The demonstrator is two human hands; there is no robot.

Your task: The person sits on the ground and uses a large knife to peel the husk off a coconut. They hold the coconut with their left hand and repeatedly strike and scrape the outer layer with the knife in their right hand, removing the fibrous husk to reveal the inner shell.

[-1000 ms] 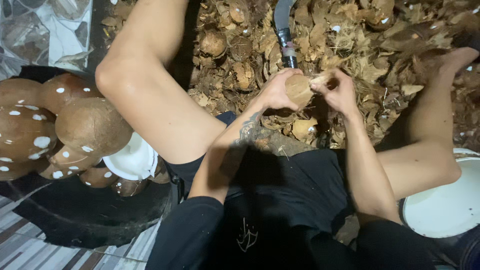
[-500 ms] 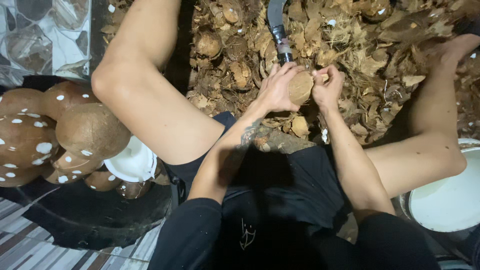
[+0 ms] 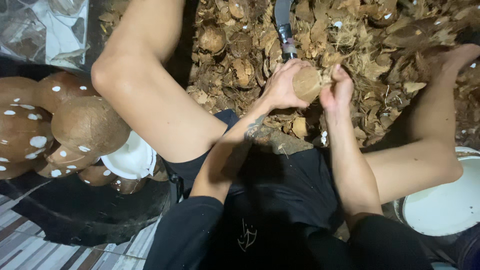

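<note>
Head view, left to right: at nine o'clock a heap of peeled coconuts [image 3: 75, 125], brown with white flecks, sits in a black tub [image 3: 90, 215], with a white coconut piece [image 3: 131, 159] at its right edge. Past the bare left knee [image 3: 107, 75], the left hand [image 3: 282, 85] wraps around a small brown coconut [image 3: 306, 83] at about one o'clock, fingers curled over its left side, so that grip is closed on it. A knife [image 3: 285, 27] with a taped handle stands out of the husk pile [image 3: 380, 45] at twelve o'clock, just above the left hand. The right hand [image 3: 337, 92] touches the coconut's right side, thumb and fingers pinching a strip of husk there. Dry husk scraps cover the floor from twelve to two o'clock. At four o'clock, beside the right thigh, a white bowl [image 3: 445, 205] sits.
</note>
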